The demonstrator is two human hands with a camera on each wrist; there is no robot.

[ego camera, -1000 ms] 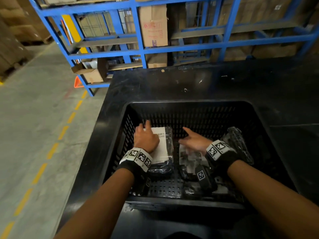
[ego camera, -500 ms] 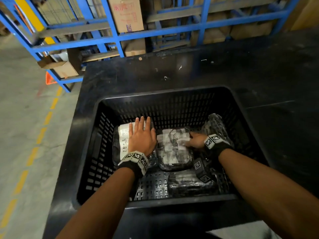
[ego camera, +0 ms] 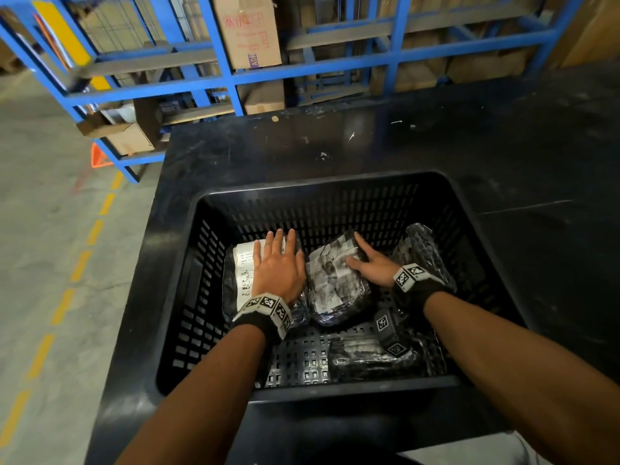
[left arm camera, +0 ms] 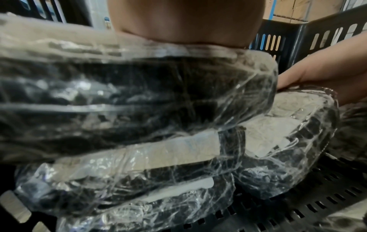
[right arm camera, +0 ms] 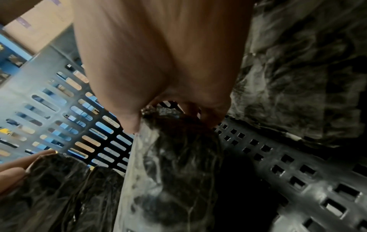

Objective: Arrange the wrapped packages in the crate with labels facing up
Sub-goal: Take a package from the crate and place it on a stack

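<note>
A black slotted crate sits on a black table. My left hand lies flat, fingers straight, pressing the left wrapped package, whose white label faces up. Beside it lies the middle package, label side up under crinkled wrap. My right hand grips its right edge, thumb on top; in the right wrist view the package sits between thumb and curled fingers. A third package leans on the right wall. A fourth lies at the front.
Bare perforated crate floor shows at the front left. The dark table top stretches behind and to the right. Blue racking with cardboard boxes stands beyond, and concrete floor with a yellow dashed line lies to the left.
My right hand brought the middle package down beside the left one, label up, and now holds its right edge. My left hand stayed on the left package, its fingers now straight.
</note>
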